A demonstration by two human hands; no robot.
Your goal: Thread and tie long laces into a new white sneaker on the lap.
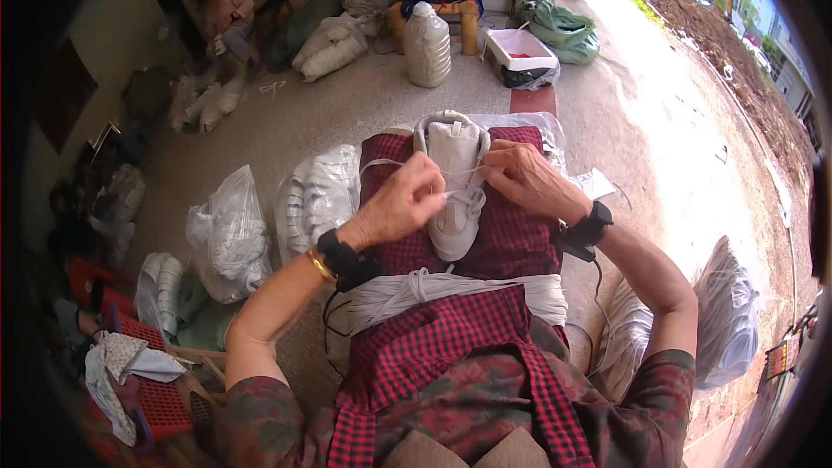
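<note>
A pale grey-white sneaker (454, 156) rests on my lap between my thighs, its toe toward me and its collar away. White shoelace (469, 199) runs through its lower eyelets. My left hand (400, 199) is closed in a pinch on the lace at the shoe's left side. Opposite it, my right hand (530, 175) pinches lace at the right edge of the shoe, with a strand stretched across the tongue between both hands. A thick bundle of white laces (425, 289) lies across my waist, over the red-and-black checked apron (451, 329).
Plastic bags of pale shoes (230, 234) stand on the floor to my left, and more wrapped shoes (726, 316) lie at the right. Ahead are a large plastic bottle (427, 48), a white box (521, 50) and a green sack (562, 30). A red basket (147, 329) is at lower left. Another person (227, 22) sits at far left.
</note>
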